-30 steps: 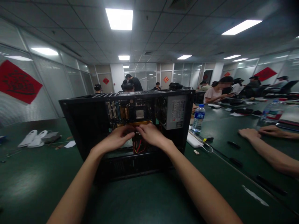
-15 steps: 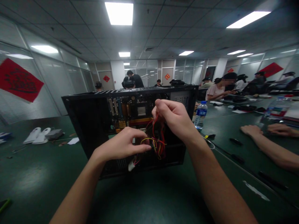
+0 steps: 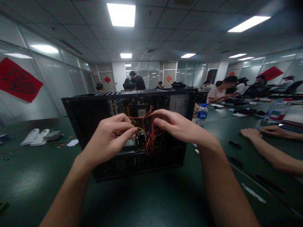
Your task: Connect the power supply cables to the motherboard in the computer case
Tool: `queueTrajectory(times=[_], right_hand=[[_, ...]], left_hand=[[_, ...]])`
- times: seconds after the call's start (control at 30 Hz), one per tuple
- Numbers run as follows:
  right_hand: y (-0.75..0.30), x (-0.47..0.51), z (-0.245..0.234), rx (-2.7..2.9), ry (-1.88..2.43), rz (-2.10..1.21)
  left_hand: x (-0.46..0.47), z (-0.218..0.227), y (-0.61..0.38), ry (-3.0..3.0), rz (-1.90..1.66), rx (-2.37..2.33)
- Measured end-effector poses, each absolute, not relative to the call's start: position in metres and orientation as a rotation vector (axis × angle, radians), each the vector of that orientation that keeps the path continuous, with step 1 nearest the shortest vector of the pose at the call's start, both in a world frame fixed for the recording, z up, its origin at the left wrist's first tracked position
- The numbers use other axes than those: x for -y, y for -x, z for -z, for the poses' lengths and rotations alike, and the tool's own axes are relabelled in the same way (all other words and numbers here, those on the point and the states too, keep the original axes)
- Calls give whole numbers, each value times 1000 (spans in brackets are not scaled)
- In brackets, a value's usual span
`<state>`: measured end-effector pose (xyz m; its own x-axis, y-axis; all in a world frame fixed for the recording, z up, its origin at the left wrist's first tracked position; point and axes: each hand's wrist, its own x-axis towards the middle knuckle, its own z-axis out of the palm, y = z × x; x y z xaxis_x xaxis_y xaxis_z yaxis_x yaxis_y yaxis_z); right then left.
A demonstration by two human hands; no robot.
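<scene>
An open black computer case [image 3: 82, 116] lies on its side on the dark green table [image 3: 146, 198], its motherboard [image 3: 132, 108] and power supply [image 3: 181, 104] showing. Both my hands are raised in front of the opening. My left hand [image 3: 110, 138] pinches yellow and red wires of a cable bundle [image 3: 148, 134]. From the right, my right hand [image 3: 176, 126] grips the same bundle of red, yellow and black wires, which trails down into the case.
A water bottle [image 3: 201, 116] stands right of the case. Another person's forearms [image 3: 267, 148] rest on the table at the right, near black pens [image 3: 234, 145]. White objects [image 3: 35, 137] lie at far left. Several people sit at tables behind.
My hands came up out of the case, pulling the wire bundle with them. Since half a second ago the left hand has risen to meet the right on the wires.
</scene>
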<state>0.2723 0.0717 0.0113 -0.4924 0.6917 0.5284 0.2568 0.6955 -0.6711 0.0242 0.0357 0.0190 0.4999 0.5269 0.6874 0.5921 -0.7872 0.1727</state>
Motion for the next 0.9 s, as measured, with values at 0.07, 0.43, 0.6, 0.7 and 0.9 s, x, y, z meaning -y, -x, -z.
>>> queueTrajectory(times=[0.07,0.43,0.6,0.7,0.9], right_hand=[[-264,-72,-9,2158,625,-846],[-257,-89,-7,1773,699,-909],[-255,-95,-5,1591,703,-881],[-252,-96,-3,1621,713,-858],[-253,-85,-4,1934,736,-914]], left_hand=[[-36,-17,-25,2472,1270,964],[-38,-23,-12,2102,1132,765],[-27,-27,-10,2064,1088,735],[-16,-28,-11,2114,1055,795],[-1,-28,-20,2138,1023,955]])
